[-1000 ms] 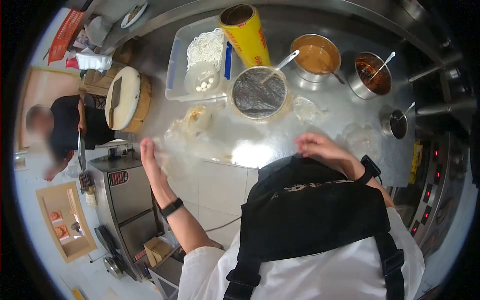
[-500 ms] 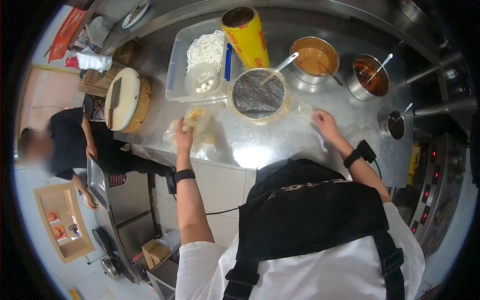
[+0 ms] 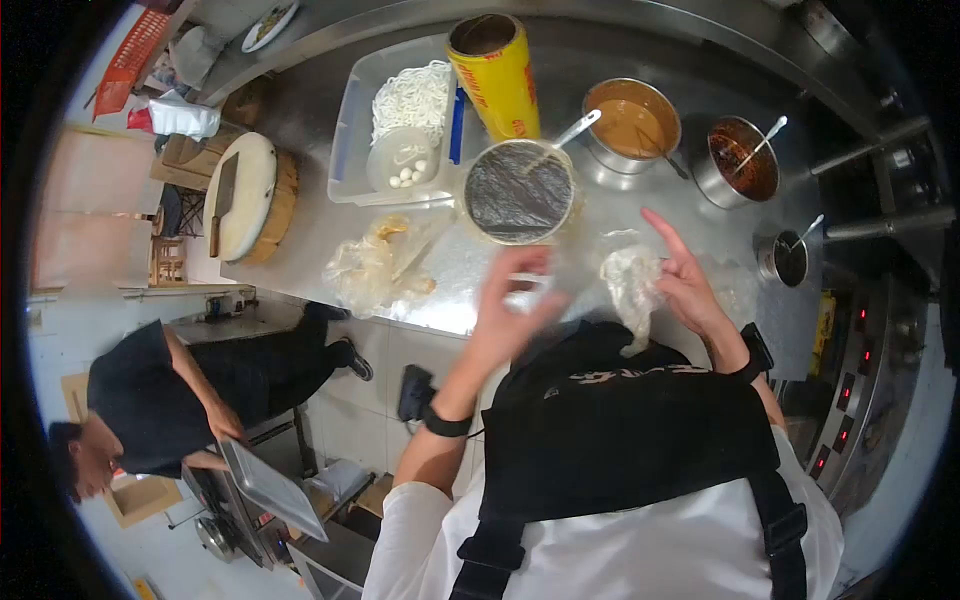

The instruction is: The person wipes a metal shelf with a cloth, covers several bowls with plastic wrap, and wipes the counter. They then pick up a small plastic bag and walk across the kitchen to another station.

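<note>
My left hand [image 3: 515, 300] is blurred, with its fingers spread apart and nothing seen in it, just below the pot covered with clear film [image 3: 518, 195]. A spoon [image 3: 577, 130] lies across the rim of that pot. At the right, my right hand [image 3: 688, 278] has its index finger stretched out, while its lower fingers are around the edge of a crumpled clear plastic film [image 3: 632, 280]. Another crumpled plastic bag [image 3: 380, 268] with yellowish bits lies on the steel table, left of my left hand.
A tub of white noodles [image 3: 345, 150], a yellow roll [image 3: 497, 85], a pot of brown sauce [image 3: 628, 115], a pot of red sauce [image 3: 738, 160] and a small pot [image 3: 788, 258] stand around. A knife lies on the round board [image 3: 250, 190]. Another person [image 3: 150, 400] holds a tray [image 3: 275, 490].
My left hand has left the bag and moved right. My right hand has come lower, with the crumpled film now at its fingers. The other person has moved lower in view with the tray.
</note>
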The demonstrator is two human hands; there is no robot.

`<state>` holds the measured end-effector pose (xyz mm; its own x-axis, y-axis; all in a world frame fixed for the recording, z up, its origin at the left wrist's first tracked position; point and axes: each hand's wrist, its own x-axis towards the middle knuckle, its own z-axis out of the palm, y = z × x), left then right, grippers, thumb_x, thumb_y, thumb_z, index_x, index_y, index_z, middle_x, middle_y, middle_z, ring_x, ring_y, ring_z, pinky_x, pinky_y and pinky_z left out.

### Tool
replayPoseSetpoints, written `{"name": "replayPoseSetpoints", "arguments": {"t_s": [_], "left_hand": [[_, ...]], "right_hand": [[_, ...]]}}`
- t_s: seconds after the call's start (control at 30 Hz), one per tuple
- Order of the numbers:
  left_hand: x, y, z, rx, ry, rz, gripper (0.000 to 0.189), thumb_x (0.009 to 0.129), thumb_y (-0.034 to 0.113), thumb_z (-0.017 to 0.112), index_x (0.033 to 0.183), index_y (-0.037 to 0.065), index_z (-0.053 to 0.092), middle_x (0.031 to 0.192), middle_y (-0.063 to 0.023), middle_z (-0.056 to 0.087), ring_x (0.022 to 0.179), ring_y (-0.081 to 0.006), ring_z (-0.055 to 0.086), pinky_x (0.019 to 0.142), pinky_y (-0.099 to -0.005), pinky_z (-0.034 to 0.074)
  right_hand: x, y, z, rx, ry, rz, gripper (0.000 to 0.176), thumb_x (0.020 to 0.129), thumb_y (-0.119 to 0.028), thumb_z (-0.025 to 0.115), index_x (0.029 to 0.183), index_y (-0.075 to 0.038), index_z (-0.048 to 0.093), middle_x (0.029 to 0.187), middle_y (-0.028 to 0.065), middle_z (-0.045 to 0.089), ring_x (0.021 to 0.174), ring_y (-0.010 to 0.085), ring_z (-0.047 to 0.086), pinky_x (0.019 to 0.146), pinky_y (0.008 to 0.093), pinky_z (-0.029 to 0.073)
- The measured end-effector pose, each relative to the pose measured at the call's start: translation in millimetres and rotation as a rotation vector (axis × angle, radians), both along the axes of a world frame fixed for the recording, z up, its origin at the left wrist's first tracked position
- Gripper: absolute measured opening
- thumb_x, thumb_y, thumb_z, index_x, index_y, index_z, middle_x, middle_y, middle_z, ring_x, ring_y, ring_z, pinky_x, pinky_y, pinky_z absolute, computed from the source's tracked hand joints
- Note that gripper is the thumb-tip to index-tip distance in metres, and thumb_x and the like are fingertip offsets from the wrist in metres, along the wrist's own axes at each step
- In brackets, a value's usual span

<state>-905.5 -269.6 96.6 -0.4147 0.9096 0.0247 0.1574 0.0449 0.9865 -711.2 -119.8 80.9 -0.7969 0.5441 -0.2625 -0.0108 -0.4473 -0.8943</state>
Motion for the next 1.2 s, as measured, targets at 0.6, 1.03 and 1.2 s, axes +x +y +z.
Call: {"name": "replayPoseSetpoints", "arguments": {"t_s": [0.6,1.03,1.2], "left_hand": [[19,40,-4,0.198,-1.434,-0.217,0.044,0.078,0.037,0.046,0.108,0.006,0.051,0.081,-0.0016,0.054,0.075,-0.0172,0.051,0.083,-0.0354,0.040],[42,69,-85,-0.246,-0.966,-0.246,0.028,0.087,0.024,0.045,0.107,0.004,0.047,0.105,-0.0015,0.050,0.089,-0.0085,0.049,0.076,-0.0228,0.041],[47,95,-81,-0.226,-0.920,-0.202,0.023,0.087,0.019,0.046,0.105,0.005,0.049,0.101,-0.0009,0.053,0.090,-0.0084,0.049,0.078,-0.0238,0.038]], "right_hand": [[28,7,11,-0.769,0.283,-0.463,0.017,0.084,-0.021,0.047,0.085,-0.004,0.050,0.067,0.0010,0.047,0.062,0.0099,0.048,0.058,0.0233,0.043],[-29,93,-131,-0.049,-0.148,-0.308,0.018,0.081,-0.024,0.056,0.087,-0.008,0.049,0.067,-0.0059,0.043,0.052,0.0031,0.036,0.042,0.0192,0.027],[-77,130,-169,-0.224,-0.055,-0.528,0.020,0.081,-0.023,0.057,0.089,-0.006,0.050,0.075,-0.0010,0.050,0.066,0.0092,0.048,0.059,0.0236,0.041]]}}
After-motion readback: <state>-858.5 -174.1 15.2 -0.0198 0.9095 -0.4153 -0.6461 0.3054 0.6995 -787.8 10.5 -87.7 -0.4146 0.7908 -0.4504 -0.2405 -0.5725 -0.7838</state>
